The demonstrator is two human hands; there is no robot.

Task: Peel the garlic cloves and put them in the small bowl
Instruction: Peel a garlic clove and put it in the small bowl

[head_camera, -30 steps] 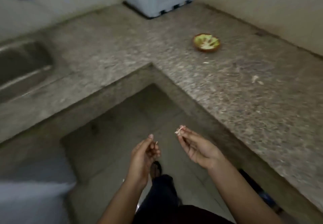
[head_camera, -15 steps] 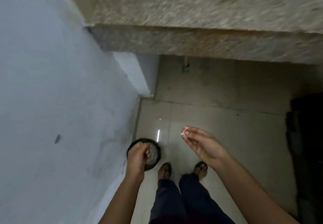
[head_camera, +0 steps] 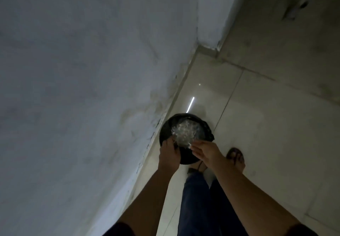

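Bin (head_camera: 207, 128) beside wall (head_camera: 73, 88), open floor (head_camera: 266, 125) rightward | right hand (head_camera: 205, 153) pinches peel scrap (head_camera: 189, 145), now over bin | left hand (head_camera: 168, 155) fingers curled at rim, grasp unclear

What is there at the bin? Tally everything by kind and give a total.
Bare hands: 2 (left hand, right hand)
Round black waste bin: 1
Crumpled clear plastic wad: 1
Whitish peel scrap: 1
Total: 5

Floor tiles (head_camera: 257, 134) glossy, smooth, reflect light streak. Wall (head_camera: 73, 88) matt paint, scuffed + stained nr base. Bin (head_camera: 164, 131) black plastic, dull. Inside: clear plastic film (head_camera: 184, 131), crinkled, shiny. Peel scrap (head_camera: 189, 145) papery, pale. Trousers (head_camera: 202, 208) dk blue cloth, matt.
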